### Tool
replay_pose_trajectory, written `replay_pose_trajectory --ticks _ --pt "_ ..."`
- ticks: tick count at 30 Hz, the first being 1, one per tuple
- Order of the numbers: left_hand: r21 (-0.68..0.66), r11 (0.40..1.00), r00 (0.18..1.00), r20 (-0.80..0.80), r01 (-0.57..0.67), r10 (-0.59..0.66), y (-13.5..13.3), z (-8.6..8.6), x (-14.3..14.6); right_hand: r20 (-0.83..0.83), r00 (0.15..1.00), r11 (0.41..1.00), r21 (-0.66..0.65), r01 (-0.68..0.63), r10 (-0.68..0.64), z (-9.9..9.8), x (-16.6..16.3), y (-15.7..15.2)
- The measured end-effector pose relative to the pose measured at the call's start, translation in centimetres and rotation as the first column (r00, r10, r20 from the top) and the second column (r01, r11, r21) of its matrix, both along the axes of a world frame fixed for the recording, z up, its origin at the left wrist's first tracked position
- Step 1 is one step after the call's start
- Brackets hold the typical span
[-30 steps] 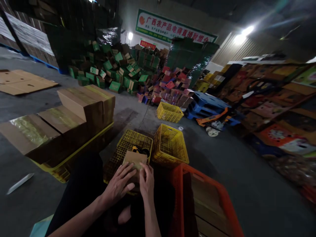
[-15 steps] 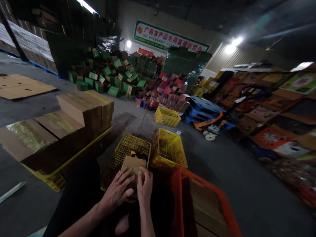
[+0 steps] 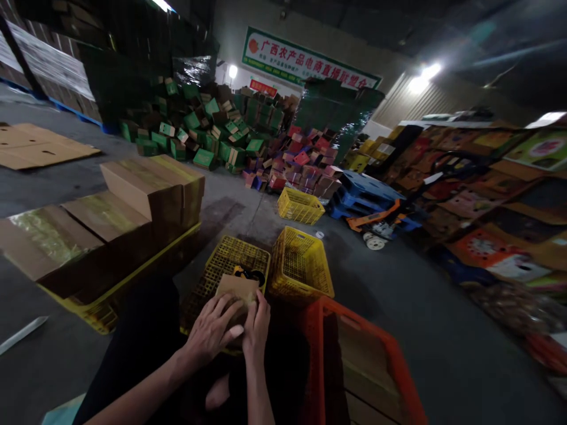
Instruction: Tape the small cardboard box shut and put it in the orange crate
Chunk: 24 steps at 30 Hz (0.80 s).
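Observation:
A small cardboard box [image 3: 237, 285] rests in front of me on an upturned yellow crate [image 3: 225, 255]. My left hand [image 3: 211, 329] holds its top and left side, the fingers laid over the cardboard and the thumb pointing right. On the right side of the box, my right hand [image 3: 257, 323] grips with bent fingers near the top edge. Much of the box is hidden beneath both hands. Just behind it on the crate lies a black and yellow tool [image 3: 251, 275], perhaps a tape dispenser, partly covered.
Taped cartons [image 3: 106, 218] stand on a yellow crate at left. A yellow basket [image 3: 330, 277] and an orange crate [image 3: 390, 339] holding cardboard are at right. Farther off are another yellow crate [image 3: 301, 206], a pallet jack [image 3: 376, 221], blue pallets [image 3: 363, 189] and heaped green boxes [image 3: 206, 158].
My right hand has shifted slightly left and its fingers lie further over the box edge. My left hand stays on the box. The view has tilted a little.

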State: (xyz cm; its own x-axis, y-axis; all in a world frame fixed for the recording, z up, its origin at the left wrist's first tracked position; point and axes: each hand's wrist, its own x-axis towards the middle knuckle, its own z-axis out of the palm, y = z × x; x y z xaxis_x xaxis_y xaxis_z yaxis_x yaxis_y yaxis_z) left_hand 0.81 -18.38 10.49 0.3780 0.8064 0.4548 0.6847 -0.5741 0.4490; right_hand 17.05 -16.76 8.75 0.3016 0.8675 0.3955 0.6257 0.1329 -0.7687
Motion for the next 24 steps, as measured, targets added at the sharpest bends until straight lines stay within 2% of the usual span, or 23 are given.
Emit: replay_pose_trajectory --ticks 4,10,16,24 --pt "-0.019 0.999 0.998 -0.056 -0.038 0.037 1.0 1.2 0.6 -0.061 0.998 0.999 -0.038 -0.008 0.005 0.2 -0.2 -0.2" --pt "-0.113 0.993 0.987 -0.161 -0.038 0.019 2.6 2.3 0.8 -0.076 0.996 0.999 0.008 -0.037 0.038 -0.1 -0.5 -0.7" --pt "-0.097 0.995 0.989 -0.148 -0.029 0.014 3.0 1.9 0.8 -0.085 0.996 0.998 0.057 -0.006 0.011 -0.5 -0.7 -0.9" --pt "-0.034 0.998 0.991 -0.118 0.060 -0.064 2.8 0.9 0.1 -0.067 0.998 1.000 0.000 -0.003 0.003 0.6 -0.2 -0.9"
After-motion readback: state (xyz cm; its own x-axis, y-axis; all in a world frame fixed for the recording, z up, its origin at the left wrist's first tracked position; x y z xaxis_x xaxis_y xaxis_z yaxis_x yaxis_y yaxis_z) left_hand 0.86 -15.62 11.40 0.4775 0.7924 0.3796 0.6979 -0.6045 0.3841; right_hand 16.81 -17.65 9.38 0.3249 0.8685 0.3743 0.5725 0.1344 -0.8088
